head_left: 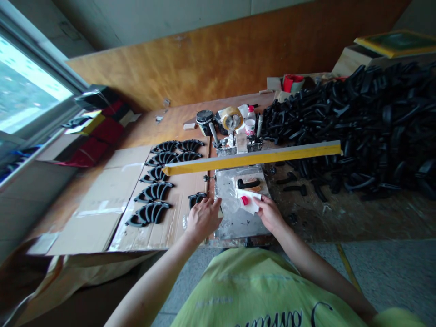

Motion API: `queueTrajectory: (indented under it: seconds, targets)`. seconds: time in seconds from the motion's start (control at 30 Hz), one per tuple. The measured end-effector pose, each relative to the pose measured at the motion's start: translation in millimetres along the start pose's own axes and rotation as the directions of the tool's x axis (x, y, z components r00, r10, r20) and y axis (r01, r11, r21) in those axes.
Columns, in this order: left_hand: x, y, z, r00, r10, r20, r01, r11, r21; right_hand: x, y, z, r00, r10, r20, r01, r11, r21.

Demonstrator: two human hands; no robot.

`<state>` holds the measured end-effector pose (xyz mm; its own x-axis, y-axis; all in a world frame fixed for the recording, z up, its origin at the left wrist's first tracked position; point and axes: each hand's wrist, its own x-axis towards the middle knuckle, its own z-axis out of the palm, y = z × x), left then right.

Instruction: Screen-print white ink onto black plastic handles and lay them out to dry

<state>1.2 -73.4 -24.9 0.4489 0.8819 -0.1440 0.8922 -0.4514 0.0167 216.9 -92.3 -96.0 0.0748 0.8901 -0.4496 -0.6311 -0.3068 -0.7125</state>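
My right hand (pixel 270 214) pinches the edge of a white piece of cloth or paper (pixel 252 205) that has a bright red patch; I cannot tell whether that is a stain or a separate piece. Just beyond it, a black curved handle (pixel 248 183) lies on a tan holder on the grey metal plate (pixel 233 225). My left hand (pixel 204 219) is over the cardboard's right edge, fingers apart, beside a few black handles (pixel 196 198). Its fingertips are partly hidden. A long yellow-edged bar (pixel 254 159) crosses above the plate.
Rows of black handles (pixel 150 213) lie on cardboard (pixel 98 200) at left. A large heap of black handles (pixel 371 122) fills the right side. Behind the bar stand a tape roll (pixel 232 119), a dark tub (pixel 205 120) and a red-capped bottle (pixel 251 113).
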Motion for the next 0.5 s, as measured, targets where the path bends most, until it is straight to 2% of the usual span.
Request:
queueTrajectory:
  seconds: [0.07,0.13,0.2,0.23,0.27,0.3,0.37,0.43,0.47,0.5]
  targets:
    - [-2,-8,9.9,0.999,-0.045,-0.02,0.042,0.993,-0.108,2,-1,-1,1.0,0.004,0.009,-0.004,1.0,0.005]
    - [-3,-18,21.6,0.995,-0.098,-0.027,0.088,0.963,-0.254,5,-4,-2,0.998,-0.057,-0.002,0.057,0.998,-0.032]
    - [-7,-27,33.0,0.987,-0.16,-0.024,0.133,0.891,-0.433,11,-9,-5,0.981,-0.19,-0.039,0.182,0.97,-0.161]
    - [-9,-31,37.8,0.982,-0.189,-0.019,0.151,0.837,-0.525,15,-13,-6,0.958,-0.282,-0.057,0.257,0.926,-0.276]
    - [-12,-35,41.8,0.977,-0.212,-0.008,0.162,0.773,-0.613,19,-17,-7,0.921,-0.386,-0.06,0.329,0.849,-0.414]
    - [-15,-38,44.8,0.973,-0.229,0.008,0.171,0.702,-0.691,24,-20,-7,0.872,-0.489,-0.031,0.392,0.735,-0.554]
    - [-20,-44,48.3,0.963,-0.265,0.046,0.193,0.562,-0.804,35,-24,-5,0.759,-0.639,0.126,0.492,0.435,-0.754]
    - [-25,-49,49.3,0.947,-0.31,0.082,0.224,0.455,-0.862,48,-21,0,0.677,-0.663,0.32,0.546,0.161,-0.822]
    - [-26,-52,49.0,0.937,-0.336,0.094,0.238,0.417,-0.877,54,-17,3,0.664,-0.633,0.398,0.554,0.059,-0.831]
    - [-27,-54,48.3,0.929,-0.356,0.104,0.248,0.389,-0.887,61,-12,6,0.674,-0.579,0.459,0.551,-0.021,-0.834]
